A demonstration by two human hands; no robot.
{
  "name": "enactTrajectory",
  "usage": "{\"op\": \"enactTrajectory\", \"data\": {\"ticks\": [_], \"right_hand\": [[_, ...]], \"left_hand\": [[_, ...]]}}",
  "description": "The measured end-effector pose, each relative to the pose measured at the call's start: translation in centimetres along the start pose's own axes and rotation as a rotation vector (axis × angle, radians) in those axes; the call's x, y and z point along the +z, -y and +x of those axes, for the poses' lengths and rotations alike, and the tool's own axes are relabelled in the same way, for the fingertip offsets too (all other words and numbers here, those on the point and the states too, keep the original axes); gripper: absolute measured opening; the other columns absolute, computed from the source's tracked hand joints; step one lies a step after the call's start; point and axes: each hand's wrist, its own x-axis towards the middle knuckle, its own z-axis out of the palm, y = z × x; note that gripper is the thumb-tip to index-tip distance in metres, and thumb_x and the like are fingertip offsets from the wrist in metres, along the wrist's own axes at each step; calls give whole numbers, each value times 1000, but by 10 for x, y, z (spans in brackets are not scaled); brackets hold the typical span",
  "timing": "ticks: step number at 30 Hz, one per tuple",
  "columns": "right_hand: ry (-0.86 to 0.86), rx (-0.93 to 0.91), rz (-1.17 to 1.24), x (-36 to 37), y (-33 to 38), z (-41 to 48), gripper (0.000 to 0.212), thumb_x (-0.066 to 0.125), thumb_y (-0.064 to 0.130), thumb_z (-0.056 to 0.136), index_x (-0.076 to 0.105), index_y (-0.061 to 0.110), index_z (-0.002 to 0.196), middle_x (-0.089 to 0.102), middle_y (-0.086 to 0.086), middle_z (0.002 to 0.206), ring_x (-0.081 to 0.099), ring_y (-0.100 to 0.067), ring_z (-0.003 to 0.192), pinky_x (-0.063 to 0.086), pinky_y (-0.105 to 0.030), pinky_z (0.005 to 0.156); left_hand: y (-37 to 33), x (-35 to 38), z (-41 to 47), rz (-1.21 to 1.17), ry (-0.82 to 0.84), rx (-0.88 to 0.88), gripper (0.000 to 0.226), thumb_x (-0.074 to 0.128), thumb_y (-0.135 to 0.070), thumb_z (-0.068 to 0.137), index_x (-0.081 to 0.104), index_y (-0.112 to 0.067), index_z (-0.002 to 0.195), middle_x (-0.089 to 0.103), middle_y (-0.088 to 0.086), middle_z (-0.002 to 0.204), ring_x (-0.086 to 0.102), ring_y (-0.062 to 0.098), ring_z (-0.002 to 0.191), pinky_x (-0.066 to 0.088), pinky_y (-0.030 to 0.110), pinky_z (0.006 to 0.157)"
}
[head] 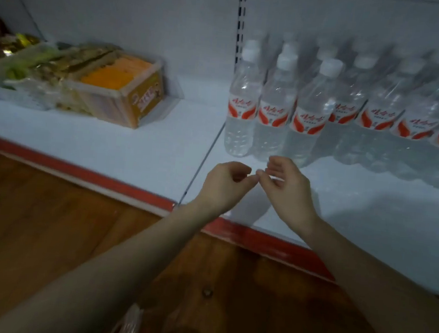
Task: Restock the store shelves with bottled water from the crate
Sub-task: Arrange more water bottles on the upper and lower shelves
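Bottles (275, 110) upright on shelf (141, 144), just beyond fingers | left hand (222, 185), right hand (287, 187): loosely curled, empty

- Bottles (272, 110), standing on the shelf (125, 143) just beyond both hands: each wears a white label with red wing-like swooshes and a line of red script characters. Characters too blurred to read; brand not determinable.
- Small dark print under the red script on the nearest labels: illegible.
- Box (121, 93), well to the left of the hands: its brown-yellow end label carries reddish characters and a small figure. Not legible.
- No numbers, price tags or signs can be read anywhere.
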Motion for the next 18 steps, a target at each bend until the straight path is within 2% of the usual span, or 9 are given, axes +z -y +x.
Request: {"op": "enactTrajectory", "data": {"ticks": [3, 7, 10, 12, 13, 15, 18], "right_hand": [[119, -24, 68, 22, 21, -29, 39, 62, 16, 88, 52, 6, 124, 59, -5, 118, 56, -11, 104, 46, -26, 93], [289, -55, 73, 60, 42, -68, 35, 59, 10, 89, 54, 5, 122, 56, 3, 106, 56, -10, 100, 46, -23, 90], [397, -80, 116, 90, 51, -92, 30, 59, 4, 87, 57, 3, 117, 59, -1, 100, 62, -22, 101, 47, -26, 87], [500, -109, 113, 105, 54, -106, 32, 59, 5, 87, 56, 6, 119, 58, 5, 99, 60, -18, 101, 48, -23, 86], [562, -125, 95, 111, 55, -112, 33, 59, 6, 87, 55, 7, 120, 57, 7, 100, 59, -15, 102, 47, -21, 85], [672, -141, 44, 123, 54, -124, 41, 62, 10, 85, 52, 10, 125, 57, 3, 110, 57, -16, 107, 48, -26, 89], [836, -119, -20, 138, 52, -140, 50, 65, 16, 84, 47, 14, 131, 52, 2, 124, 50, -13, 119, 44, -28, 98]], "left_hand": [[12, -37, -31, 124, 21, 14, 37, 60, -32, 89, 64, -7, 117, 65, 6, 117, 61, 15, 104, 46, 23, 89], [35, -77, -77, 204, 53, -19, 32, 60, -28, 89, 65, -8, 113, 68, 7, 111, 63, 15, 97, 51, 31, 90], [56, -97, -107, 302, 55, -18, 25, 59, -22, 90, 68, -9, 109, 69, 6, 107, 63, 16, 95, 50, 31, 87], [69, -111, -125, 373, 72, -33, 27, 58, -26, 90, 67, -10, 111, 68, 5, 109, 62, 15, 97, 49, 32, 87], [75, -117, -134, 411, 105, -51, 31, 58, -30, 91, 65, -12, 115, 66, 3, 113, 61, 14, 100, 49, 29, 88], [86, -130, -149, 484, 183, -104, 38, 59, -34, 89, 57, -17, 123, 60, -2, 123, 55, 10, 107, 44, 22, 90], [103, -141, -165, 698, 333, -222, 54, 65, -36, 83, 49, -18, 131, 54, -2, 130, 52, 13, 115, 45, 27, 96]]}}
